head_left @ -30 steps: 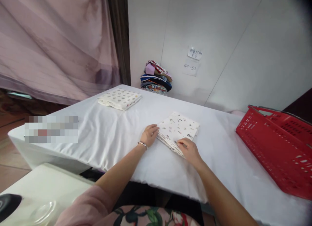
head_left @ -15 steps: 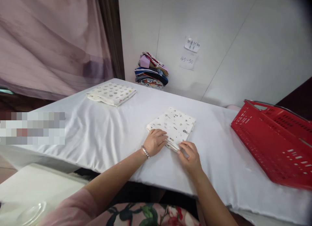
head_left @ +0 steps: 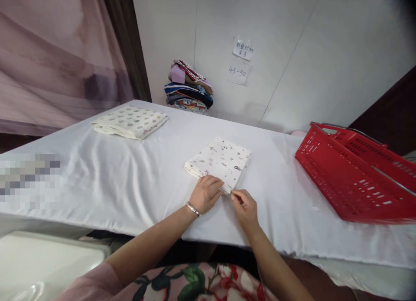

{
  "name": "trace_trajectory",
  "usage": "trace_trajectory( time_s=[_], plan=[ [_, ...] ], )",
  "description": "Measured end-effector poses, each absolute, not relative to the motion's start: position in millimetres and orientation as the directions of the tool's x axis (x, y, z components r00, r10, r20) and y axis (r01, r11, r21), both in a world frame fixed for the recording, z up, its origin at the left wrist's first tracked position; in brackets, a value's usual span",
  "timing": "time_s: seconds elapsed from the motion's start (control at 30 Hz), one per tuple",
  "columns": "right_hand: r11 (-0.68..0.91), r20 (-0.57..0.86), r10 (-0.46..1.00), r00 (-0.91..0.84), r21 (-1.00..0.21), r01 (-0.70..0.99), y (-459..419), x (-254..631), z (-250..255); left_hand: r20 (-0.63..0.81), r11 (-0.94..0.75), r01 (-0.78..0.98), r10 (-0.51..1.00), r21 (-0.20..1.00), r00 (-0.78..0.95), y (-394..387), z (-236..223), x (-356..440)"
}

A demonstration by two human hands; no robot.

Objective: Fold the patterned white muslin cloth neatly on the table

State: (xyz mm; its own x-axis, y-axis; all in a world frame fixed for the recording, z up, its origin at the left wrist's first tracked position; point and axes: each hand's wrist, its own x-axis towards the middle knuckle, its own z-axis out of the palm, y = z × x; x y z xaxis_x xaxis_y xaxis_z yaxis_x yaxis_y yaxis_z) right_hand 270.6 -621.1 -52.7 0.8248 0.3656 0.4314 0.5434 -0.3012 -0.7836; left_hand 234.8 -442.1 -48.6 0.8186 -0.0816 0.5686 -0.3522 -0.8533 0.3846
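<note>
A folded white cloth with small printed figures (head_left: 221,161) lies in the middle of the white-covered table (head_left: 113,175). My left hand (head_left: 205,193), a bracelet at its wrist, rests with curled fingers on the cloth's near edge. My right hand (head_left: 243,204) pinches the near right corner of the same cloth between thumb and fingers. A second folded cloth with grey dots (head_left: 130,121) lies at the table's far left, out of reach of both hands.
A red plastic basket (head_left: 354,175) stands on the table's right end. A stack of coloured folded fabrics (head_left: 188,86) sits against the white wall at the back, below two paper notes (head_left: 242,58). A pink curtain (head_left: 55,54) hangs at left.
Both hands have slid toward me along the folded cloth to its near edge. The view has shifted, so everything sits further left in the frame.
</note>
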Motion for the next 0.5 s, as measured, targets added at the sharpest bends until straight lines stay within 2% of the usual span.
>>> trace_trajectory(
  time_s=[0.13,0.27,0.37,0.5],
  plan=[
    [-0.341,0.421,0.335,0.843,-0.780,0.525,-622,274,-57,0.542,-0.880,-0.333,-0.106,0.340,0.834,-439,-49,233],
    [-0.397,0.292,0.227,0.929,-0.844,0.361,-629,281,-66,0.510,-0.879,-0.375,-0.187,0.294,0.839,-441,-51,240],
    [-0.461,0.219,0.238,0.946,-0.832,0.309,-631,281,-67,0.520,-0.862,-0.396,-0.191,0.317,0.833,-442,-49,247],
    [-0.469,0.206,0.283,0.937,-0.822,0.323,-627,279,-62,0.589,-0.841,-0.380,-0.093,0.386,0.803,-447,-30,255]
  ],
)
